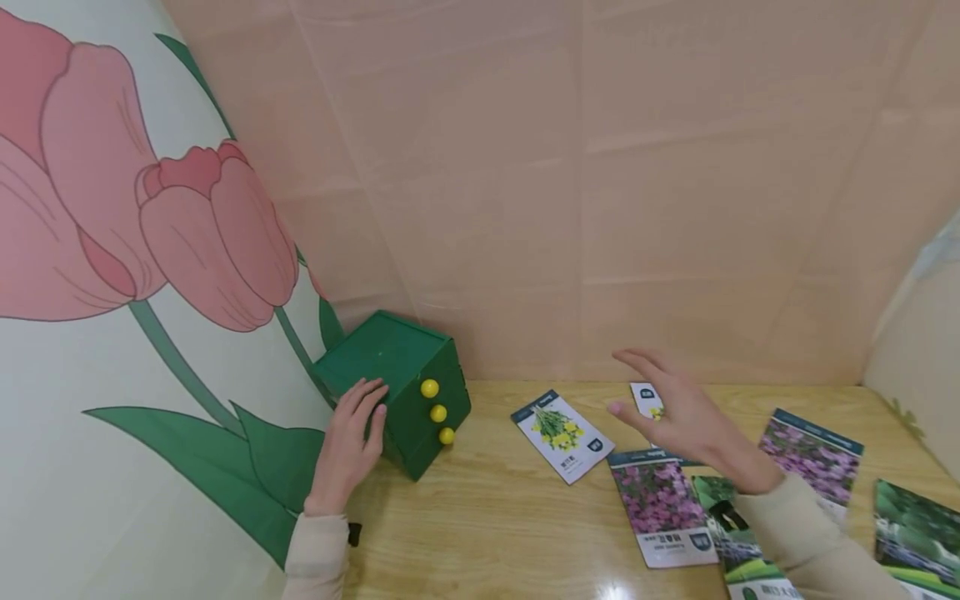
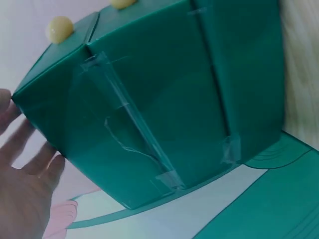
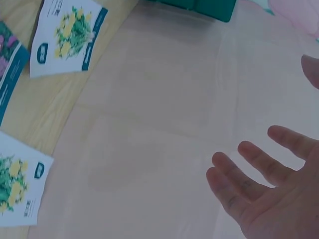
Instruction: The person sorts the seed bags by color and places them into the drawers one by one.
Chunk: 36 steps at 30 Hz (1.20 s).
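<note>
A green box of stacked drawers with yellow round knobs stands at the left against the wall. My left hand rests at its top near edge, fingers loosely extended; in the left wrist view the fingertips lie right at the edge. Strips of clear tape run down the box's side. My right hand hovers with fingers spread and nothing between them. Below it lie flat seed packets: a white one with yellow flowers, partly hidden by the hand, and a purple-flowered one.
Another yellow-flowered packet lies between the box and my right hand. Further right are a second purple-flowered packet and green garden-picture packets. A pinkish sheet backs the wooden table; a tulip-printed wall borders the left.
</note>
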{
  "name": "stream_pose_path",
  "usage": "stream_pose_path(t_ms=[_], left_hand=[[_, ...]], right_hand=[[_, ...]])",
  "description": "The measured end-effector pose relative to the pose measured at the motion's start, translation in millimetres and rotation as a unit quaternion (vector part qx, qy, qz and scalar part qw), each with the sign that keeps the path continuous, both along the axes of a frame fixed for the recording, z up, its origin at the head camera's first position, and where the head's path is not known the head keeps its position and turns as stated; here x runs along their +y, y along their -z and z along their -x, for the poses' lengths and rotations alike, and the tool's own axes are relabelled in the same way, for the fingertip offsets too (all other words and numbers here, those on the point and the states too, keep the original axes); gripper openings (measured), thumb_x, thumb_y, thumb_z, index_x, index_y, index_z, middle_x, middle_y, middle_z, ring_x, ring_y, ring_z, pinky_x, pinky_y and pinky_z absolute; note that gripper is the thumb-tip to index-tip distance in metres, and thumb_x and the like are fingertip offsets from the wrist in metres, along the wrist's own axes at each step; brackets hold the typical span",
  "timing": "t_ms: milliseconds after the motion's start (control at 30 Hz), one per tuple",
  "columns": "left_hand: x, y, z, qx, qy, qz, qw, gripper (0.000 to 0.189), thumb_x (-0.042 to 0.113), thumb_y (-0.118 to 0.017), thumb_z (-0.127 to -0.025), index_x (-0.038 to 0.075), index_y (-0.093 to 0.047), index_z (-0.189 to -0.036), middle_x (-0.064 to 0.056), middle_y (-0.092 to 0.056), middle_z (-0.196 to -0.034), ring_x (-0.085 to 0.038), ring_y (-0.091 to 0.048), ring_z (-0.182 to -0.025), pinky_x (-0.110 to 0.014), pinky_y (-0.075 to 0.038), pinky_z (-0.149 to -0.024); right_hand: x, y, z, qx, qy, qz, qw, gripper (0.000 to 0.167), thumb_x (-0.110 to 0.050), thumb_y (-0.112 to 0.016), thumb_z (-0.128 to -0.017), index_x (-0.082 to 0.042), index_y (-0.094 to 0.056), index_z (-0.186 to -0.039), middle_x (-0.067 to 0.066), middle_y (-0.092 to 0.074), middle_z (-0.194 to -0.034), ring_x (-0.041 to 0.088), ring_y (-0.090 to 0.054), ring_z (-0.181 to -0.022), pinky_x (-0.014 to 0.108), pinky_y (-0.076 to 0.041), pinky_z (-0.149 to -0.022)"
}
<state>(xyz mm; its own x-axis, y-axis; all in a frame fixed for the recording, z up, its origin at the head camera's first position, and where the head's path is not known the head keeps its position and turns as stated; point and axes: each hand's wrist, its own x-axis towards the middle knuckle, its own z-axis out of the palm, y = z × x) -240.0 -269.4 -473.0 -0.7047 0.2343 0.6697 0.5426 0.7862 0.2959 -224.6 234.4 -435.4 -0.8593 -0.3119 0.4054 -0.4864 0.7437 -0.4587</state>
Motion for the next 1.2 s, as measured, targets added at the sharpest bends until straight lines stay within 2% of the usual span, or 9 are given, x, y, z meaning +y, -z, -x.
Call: stream_pose_path(t_ms=[300, 467, 600, 833, 1033, 1200], left_hand=[[-6.1, 10.7, -2.8, 0.064, 0.024, -0.021, 0.9974, 0.027, -0.001, -0.069, -0.101, 0.002, -0.074, -0.127, -0.015, -0.071, -0.134, -0.045, -0.059, -0.136, -0.043, -0.047, -0.119], [-5.9, 14.1, -3.5, 0.069, 0.028, -0.039, 0.9965, 0.028, -0.002, -0.070, -0.100, 0.002, -0.075, -0.127, -0.015, -0.072, -0.131, -0.045, -0.059, -0.137, -0.029, -0.043, -0.123], [-5.0, 17.4, -2.9, 0.069, 0.027, -0.058, 0.9955, 0.028, -0.003, -0.070, -0.099, 0.001, -0.075, -0.127, -0.016, -0.072, -0.130, -0.045, -0.059, -0.137, -0.023, -0.040, -0.124], [-2.5, 21.2, -1.7, 0.089, 0.037, -0.081, 0.9920, 0.031, -0.005, -0.074, -0.095, -0.001, -0.075, -0.126, -0.018, -0.073, -0.129, -0.048, -0.059, -0.136, -0.024, -0.039, -0.125], [-1.3, 23.2, 1.7, 0.108, 0.048, -0.087, 0.9892, 0.033, -0.008, -0.075, -0.093, -0.001, -0.076, -0.125, -0.018, -0.073, -0.127, -0.050, -0.059, -0.133, -0.032, -0.045, -0.122], [-2.6, 24.7, 2.3, 0.111, 0.044, -0.091, 0.9887, 0.032, -0.007, -0.074, -0.094, 0.002, -0.076, -0.125, -0.017, -0.073, -0.127, -0.048, -0.060, -0.134, -0.038, -0.047, -0.121]], right_hand=[[-19.4, 5.2, 2.2, -0.005, -0.020, 0.044, 0.9988, 0.074, -0.042, -0.076, -0.100, -0.012, -0.046, -0.160, 0.017, -0.048, -0.161, 0.046, -0.057, -0.135, 0.074, -0.049, -0.104], [-29.4, 5.9, 4.5, -0.002, -0.027, 0.060, 0.9978, 0.071, -0.038, -0.078, -0.099, -0.012, -0.049, -0.158, 0.015, -0.053, -0.155, 0.043, -0.061, -0.127, 0.069, -0.055, -0.099], [-36.7, 5.6, 7.4, -0.002, -0.033, 0.076, 0.9965, 0.069, -0.038, -0.077, -0.099, -0.013, -0.050, -0.157, 0.014, -0.055, -0.155, 0.041, -0.062, -0.128, 0.066, -0.055, -0.101], [-52.3, 6.3, 13.9, -0.003, -0.053, 0.111, 0.9924, 0.063, -0.032, -0.076, -0.101, -0.009, -0.052, -0.154, 0.016, -0.056, -0.153, 0.039, -0.063, -0.129, 0.060, -0.057, -0.104], [-65.5, 9.7, 18.7, -0.004, -0.063, 0.135, 0.9888, 0.059, -0.028, -0.077, -0.100, -0.007, -0.055, -0.151, 0.016, -0.058, -0.150, 0.038, -0.065, -0.126, 0.057, -0.060, -0.102], [-77.6, 12.7, 22.4, -0.012, -0.077, 0.158, 0.9843, 0.057, -0.028, -0.077, -0.100, -0.008, -0.056, -0.150, 0.014, -0.059, -0.149, 0.036, -0.066, -0.125, 0.054, -0.060, -0.102]])
